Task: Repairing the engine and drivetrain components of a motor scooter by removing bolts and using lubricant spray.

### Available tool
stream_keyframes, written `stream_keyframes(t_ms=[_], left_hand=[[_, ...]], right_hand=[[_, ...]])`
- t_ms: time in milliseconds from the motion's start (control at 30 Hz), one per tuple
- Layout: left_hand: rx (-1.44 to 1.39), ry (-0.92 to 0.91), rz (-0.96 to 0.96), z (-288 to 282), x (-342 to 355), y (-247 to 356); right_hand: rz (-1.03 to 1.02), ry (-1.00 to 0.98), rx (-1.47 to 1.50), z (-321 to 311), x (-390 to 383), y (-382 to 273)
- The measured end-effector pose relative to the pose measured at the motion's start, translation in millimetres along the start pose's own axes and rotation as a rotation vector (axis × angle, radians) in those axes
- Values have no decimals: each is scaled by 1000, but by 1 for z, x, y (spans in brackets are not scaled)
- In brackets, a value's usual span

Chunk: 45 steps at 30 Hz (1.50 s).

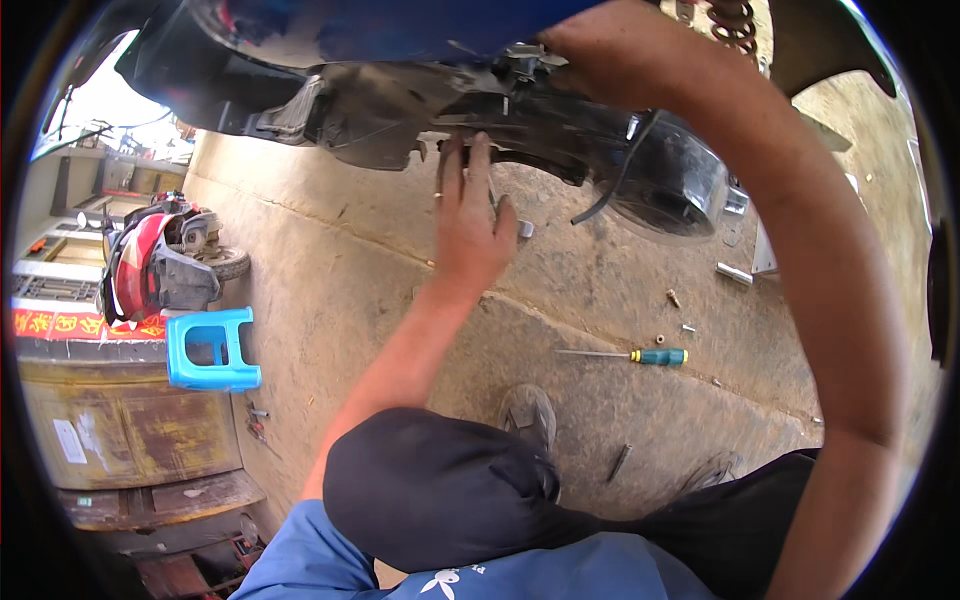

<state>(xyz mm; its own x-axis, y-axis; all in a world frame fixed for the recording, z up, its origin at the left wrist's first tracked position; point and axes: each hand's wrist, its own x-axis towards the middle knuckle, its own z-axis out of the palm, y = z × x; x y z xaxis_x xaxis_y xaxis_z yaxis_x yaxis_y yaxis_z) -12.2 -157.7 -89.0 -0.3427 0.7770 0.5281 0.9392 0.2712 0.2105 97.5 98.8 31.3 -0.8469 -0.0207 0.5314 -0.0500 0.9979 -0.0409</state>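
I see my left hand (468, 225) open, fingers touching the scooter underside (520, 130), my right hand (590, 50) up on its edge, grip unclear, with bare concrete floor (350, 300) below.

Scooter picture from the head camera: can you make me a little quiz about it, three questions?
1. True or false: the left hand lies flat on the ground.
2. What colour is the handle of the screwdriver lying on the concrete floor? A red, B teal, C yellow.
3. Fill in: the blue plastic stool stands to the person's ____ side.

Key: 1 false, its fingers reach up to the dark underside of the scooter. 2 B. 3 left. The right hand reaches up into the scooter's frame; whether it grips anything cannot be told.
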Motion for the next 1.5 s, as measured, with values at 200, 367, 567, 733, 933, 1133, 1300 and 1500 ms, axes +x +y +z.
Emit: stream_keyframes(t_ms=[200, 367, 567, 733, 933, 1133, 1300, 1500], left_hand=[[29, -48, -16, -8, 12, -12], [58, 8, -36, -9, 11, -6], [117, 48, 83, -14, 28, -1], [140, 2, -16, -8, 39, -6], [77, 76, -27, 3, 20, -20], [51, -71, -72, 0, 9, -36], [-110, 72, 7, 5, 5, -21], [-290, -6, -50, 1, 1, -19]], right_hand=[[-331, -267, -261, -75, -42, -28], [-233, -379, -73, -84, -144, -80], [-291, -644, 397, -97, -203, -110], [-255, -573, 398, -105, -211, -100], [-204, -396, 343, -81, -187, -97], [-110, -77, 280, -6, -58, -86], [-5, -58, 25, 81, 20, -94], [186, 313, 82, 139, 61, -104]])
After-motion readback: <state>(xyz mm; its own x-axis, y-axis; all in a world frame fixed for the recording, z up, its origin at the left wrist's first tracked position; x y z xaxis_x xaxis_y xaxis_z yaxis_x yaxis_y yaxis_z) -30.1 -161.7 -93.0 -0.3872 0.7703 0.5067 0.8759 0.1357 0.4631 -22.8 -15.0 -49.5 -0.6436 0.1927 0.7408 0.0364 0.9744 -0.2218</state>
